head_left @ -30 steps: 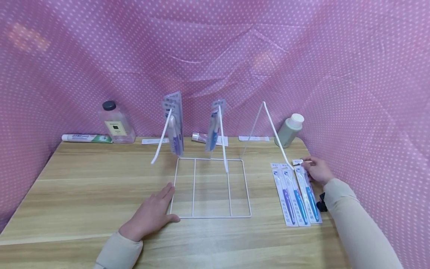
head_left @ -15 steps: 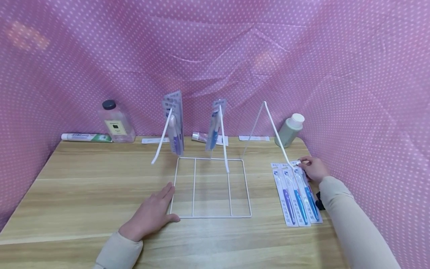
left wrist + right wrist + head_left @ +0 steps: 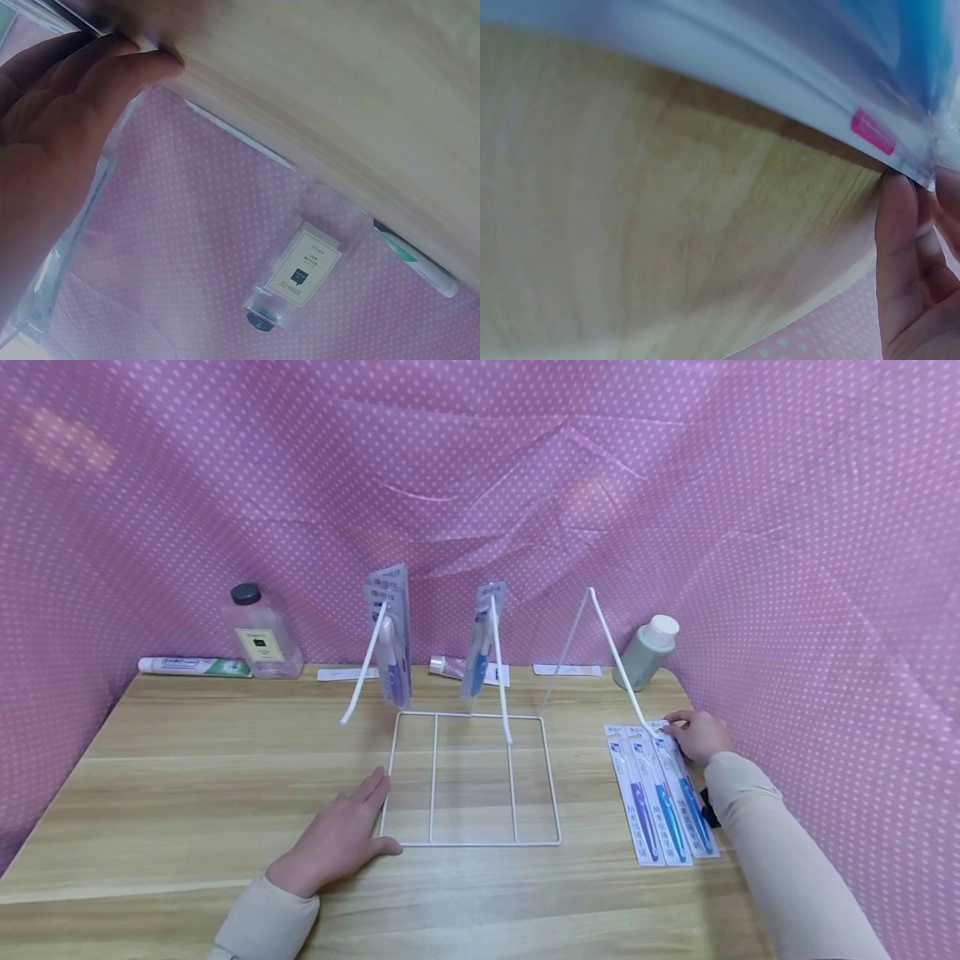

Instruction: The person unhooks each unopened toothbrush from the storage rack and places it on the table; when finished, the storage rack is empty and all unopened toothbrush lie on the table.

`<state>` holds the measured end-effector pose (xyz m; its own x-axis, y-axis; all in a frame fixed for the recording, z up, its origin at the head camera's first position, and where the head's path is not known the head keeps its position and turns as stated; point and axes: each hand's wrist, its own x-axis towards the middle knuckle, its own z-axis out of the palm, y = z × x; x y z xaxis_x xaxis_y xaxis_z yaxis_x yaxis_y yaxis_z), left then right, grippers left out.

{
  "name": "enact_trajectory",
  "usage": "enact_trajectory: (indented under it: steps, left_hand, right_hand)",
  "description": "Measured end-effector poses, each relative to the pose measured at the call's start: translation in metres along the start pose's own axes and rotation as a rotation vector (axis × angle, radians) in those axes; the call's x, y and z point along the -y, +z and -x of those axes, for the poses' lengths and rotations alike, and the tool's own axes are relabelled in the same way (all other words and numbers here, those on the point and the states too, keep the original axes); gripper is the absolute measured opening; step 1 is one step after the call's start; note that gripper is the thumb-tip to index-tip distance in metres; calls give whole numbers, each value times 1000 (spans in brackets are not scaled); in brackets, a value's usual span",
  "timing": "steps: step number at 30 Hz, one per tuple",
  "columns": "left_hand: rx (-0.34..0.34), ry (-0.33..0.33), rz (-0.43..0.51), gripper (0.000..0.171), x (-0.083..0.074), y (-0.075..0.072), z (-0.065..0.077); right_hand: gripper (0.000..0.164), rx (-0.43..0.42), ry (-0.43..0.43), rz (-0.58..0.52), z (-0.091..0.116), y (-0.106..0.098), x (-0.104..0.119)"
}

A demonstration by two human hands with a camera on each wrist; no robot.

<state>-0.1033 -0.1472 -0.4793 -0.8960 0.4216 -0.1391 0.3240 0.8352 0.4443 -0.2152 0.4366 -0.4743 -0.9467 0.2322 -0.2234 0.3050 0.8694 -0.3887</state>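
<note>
My left hand [image 3: 337, 842] rests on the table with fingers extended, at the left side of the white wire rack [image 3: 471, 844]. In the left wrist view its fingertips [image 3: 161, 67] meet the wood. My right hand [image 3: 701, 737] pinches the upper right edge of a blue packaged toothbrush [image 3: 688, 802], the rightmost of three lying side by side. Beside it are another blue packaged toothbrush [image 3: 667, 814] and a purple one [image 3: 641, 814]. The right wrist view shows the thumb and fingers at the edge of the clear pack [image 3: 810, 112].
Purple packaged toothbrushes [image 3: 392, 668] hang on the rack's left hook, blue ones [image 3: 477, 652] on the middle hook. The right hook [image 3: 618, 660] reaches over the lying packs. Along the back stand a black-capped bottle [image 3: 262, 643], a toothpaste tube [image 3: 195, 667] and a white-capped bottle [image 3: 648, 652].
My right hand has shifted slightly left, bringing the top of the rightmost toothbrush pack in against its neighbour. The left hand stays where it was.
</note>
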Motion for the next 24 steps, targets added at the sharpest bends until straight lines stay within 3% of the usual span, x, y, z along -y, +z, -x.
enact_trajectory:
  steps: [24]
  left_hand:
    - [-2, 3, -19, 100, -3, -2, 0]
  right_hand:
    - [37, 19, -33, -28, -8, 0, -8]
